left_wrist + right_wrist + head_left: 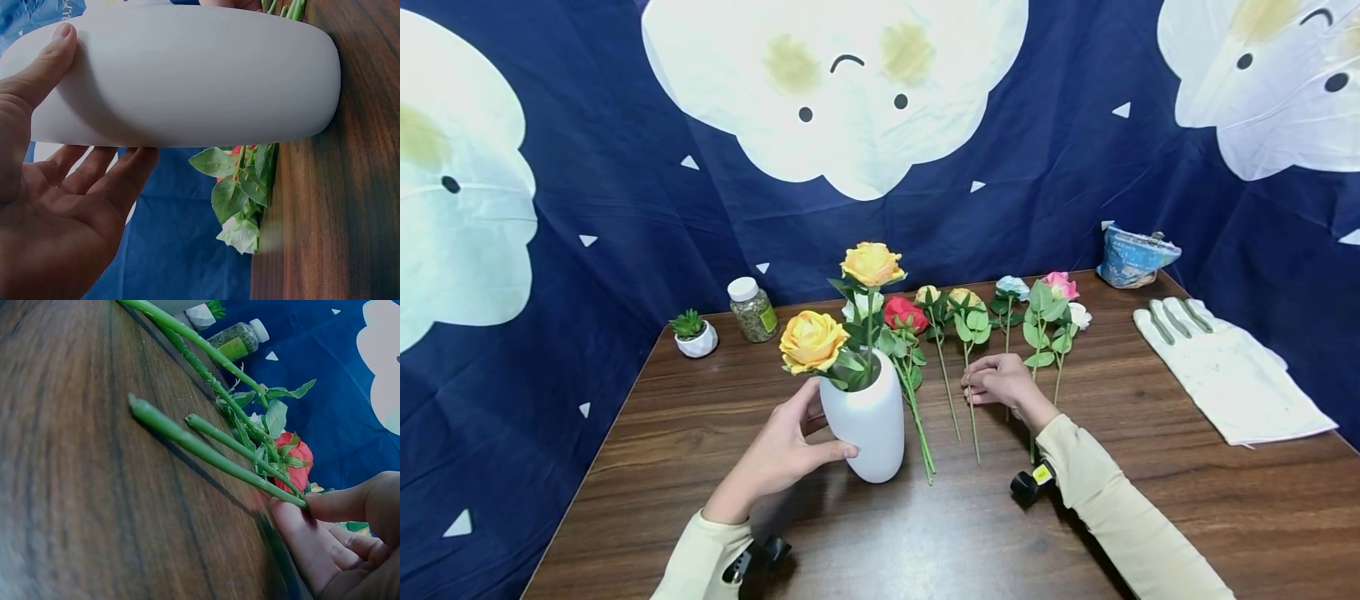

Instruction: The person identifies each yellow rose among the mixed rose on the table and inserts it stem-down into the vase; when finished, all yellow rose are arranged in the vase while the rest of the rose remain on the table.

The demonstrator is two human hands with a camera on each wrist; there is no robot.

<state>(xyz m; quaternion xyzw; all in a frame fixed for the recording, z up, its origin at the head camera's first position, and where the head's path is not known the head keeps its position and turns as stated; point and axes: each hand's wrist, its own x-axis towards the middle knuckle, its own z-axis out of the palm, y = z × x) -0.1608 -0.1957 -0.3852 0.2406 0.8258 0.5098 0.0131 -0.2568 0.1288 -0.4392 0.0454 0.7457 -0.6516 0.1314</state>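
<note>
My right hand (1002,385) pinches a yellow rose (974,323) mid-stem, right of the white vase (871,429) my left hand (790,442) grips; the rose should be light, its green stem (212,457) springy, so hold there, clear of the likely crushable bloom (964,297)

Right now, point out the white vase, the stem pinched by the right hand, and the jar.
White vase (877,429), head view: on its front wall.
Pinched stem (219,457), right wrist view: midway along its visible length.
Jar (751,320), head view: on its clear side.
</note>
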